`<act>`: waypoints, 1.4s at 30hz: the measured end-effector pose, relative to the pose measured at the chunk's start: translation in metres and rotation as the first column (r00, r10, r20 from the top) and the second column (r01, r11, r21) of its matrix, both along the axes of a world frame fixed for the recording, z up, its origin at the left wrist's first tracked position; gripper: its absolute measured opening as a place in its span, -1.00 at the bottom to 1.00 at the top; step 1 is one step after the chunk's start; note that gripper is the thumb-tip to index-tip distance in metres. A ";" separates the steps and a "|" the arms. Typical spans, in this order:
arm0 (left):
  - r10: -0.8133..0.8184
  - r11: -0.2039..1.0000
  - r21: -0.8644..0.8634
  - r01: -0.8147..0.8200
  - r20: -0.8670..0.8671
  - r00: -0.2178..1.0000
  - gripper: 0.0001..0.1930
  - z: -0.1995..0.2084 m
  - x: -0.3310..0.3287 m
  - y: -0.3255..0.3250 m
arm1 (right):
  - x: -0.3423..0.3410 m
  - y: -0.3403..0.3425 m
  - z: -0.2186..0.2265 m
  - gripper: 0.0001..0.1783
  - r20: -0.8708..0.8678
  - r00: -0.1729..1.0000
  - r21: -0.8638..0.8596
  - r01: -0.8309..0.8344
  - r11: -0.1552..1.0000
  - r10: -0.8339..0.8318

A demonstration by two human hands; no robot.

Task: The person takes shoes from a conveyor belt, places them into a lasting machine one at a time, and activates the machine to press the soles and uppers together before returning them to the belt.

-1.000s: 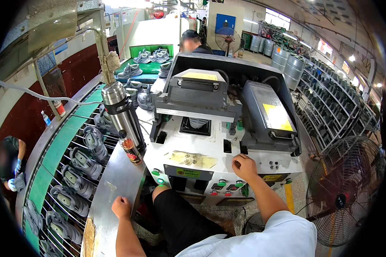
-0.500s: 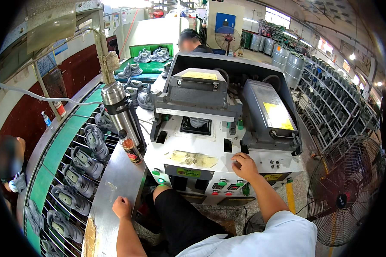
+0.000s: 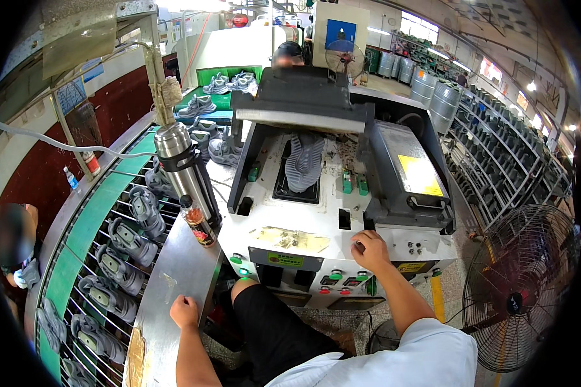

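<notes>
My right hand [image 3: 370, 250] rests on the front of a white press machine [image 3: 290, 222], its fingers curled with nothing showing in them. My left hand [image 3: 184, 312] lies loosely fisted at the edge of a metal side table [image 3: 174, 274], also with nothing visible in it. On the machine's left station, a grey shoe [image 3: 303, 164] sits sole up in a black recess. The dark left cover [image 3: 297, 97] stands raised above it. The right cover [image 3: 403, 168] is down, hiding what lies under it.
A steel thermos [image 3: 182, 164] and a small bottle with a red label [image 3: 197, 222] stand beside the machine. Grey shoes [image 3: 119, 267] line a roller conveyor at left. Another person's gloved hand [image 3: 27, 276] holds a shoe there. A floor fan [image 3: 516, 297] stands at right.
The left cover has swung up and back, uncovering the sole of the shoe beneath. Both my hands stay where they were. At far left, the other person's gloved hand now shows a grey shoe.
</notes>
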State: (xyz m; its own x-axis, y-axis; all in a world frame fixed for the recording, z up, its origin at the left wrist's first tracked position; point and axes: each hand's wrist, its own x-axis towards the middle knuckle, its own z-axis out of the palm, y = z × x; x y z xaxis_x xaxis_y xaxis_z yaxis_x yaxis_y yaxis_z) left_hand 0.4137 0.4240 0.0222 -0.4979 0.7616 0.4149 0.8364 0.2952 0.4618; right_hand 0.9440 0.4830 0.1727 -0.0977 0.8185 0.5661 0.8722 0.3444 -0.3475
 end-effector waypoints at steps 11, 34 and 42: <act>-0.005 1.000 -0.026 0.005 0.015 1.000 -0.81 0.001 0.000 -0.002 | -0.002 0.003 -0.007 -0.89 0.044 0.972 0.021 0.231 0.973 -0.232; 0.003 1.000 -0.004 -0.003 0.002 1.000 -0.81 -0.001 -0.001 -0.001 | 0.000 -0.006 0.007 -0.76 -0.152 0.988 -0.185 -0.038 0.982 0.010; 0.007 1.000 -0.005 -0.008 -0.019 1.000 -0.81 0.002 0.000 -0.002 | 0.001 -0.006 0.008 -0.74 -0.098 0.985 -0.153 -0.155 0.976 0.141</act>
